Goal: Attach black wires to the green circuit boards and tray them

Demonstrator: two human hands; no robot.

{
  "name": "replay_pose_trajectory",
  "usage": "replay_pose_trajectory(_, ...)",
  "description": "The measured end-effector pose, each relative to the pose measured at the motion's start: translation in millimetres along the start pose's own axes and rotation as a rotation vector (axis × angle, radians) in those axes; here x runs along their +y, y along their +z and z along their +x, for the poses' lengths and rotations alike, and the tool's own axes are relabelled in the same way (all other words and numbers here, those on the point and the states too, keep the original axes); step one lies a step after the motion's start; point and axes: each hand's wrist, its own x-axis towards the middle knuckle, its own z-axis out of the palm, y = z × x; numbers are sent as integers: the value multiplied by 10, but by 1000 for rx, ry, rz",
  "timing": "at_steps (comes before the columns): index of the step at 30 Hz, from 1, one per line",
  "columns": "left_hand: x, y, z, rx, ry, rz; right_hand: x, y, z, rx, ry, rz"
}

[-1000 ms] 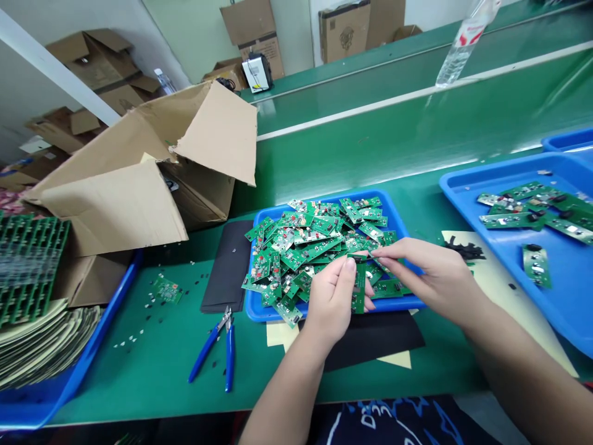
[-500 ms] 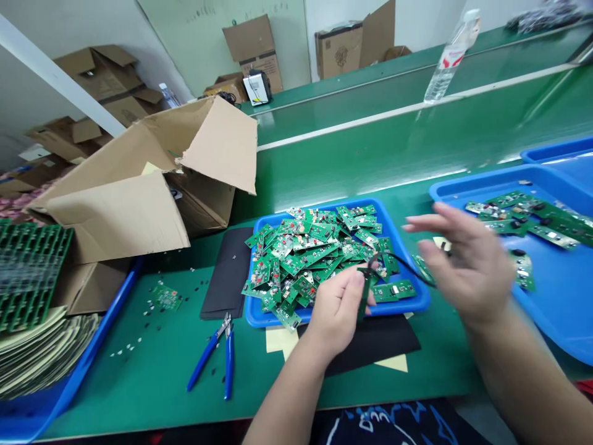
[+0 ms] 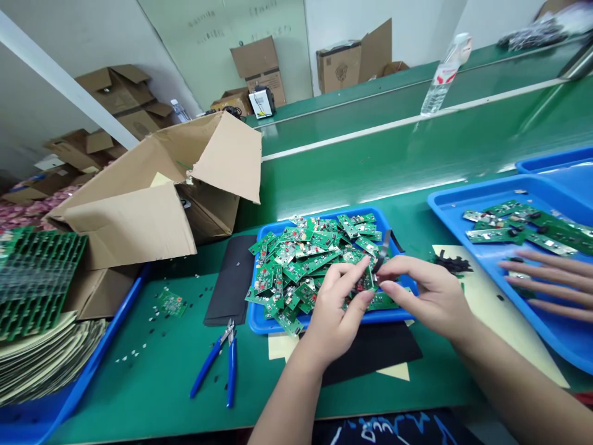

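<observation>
My left hand is closed on a small green circuit board, held on edge over the front of a blue tray. My right hand meets it from the right, thumb and forefinger pinching a thin black strip against the board's edge. The strip stands up from the fingers and bends over; its lower end is hidden. Beneath my hands, the tray carries a heap of similar green circuit boards.
Blue-handled cutters lie left of the tray beside black sheets. Black strips rest on yellow paper. Another person's hand reaches over the right blue tray. An open carton stands left.
My right hand has come left from beside the tray, closing from open fingers onto the black strip at the board. The board has turned in my left hand. Another person's hand has appeared at right.
</observation>
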Motion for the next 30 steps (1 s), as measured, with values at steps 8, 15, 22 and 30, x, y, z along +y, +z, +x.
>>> replay_pose_trajectory(8, -8, 20, 13, 7, 2, 90, 0, 55, 17, 86, -77, -17)
replay_pose_trajectory(15, -46, 9, 16, 185, 167, 255, 55, -60, 38, -111, -183, 75)
replay_pose_trajectory(22, -32, -53, -10, 398, 586, 638, 150, 14, 55, 34, 171, 669)
replay_pose_trajectory(30, -18, -40, -29, 365, 731, 688, 460, -180, 176, 215, 361, 711)
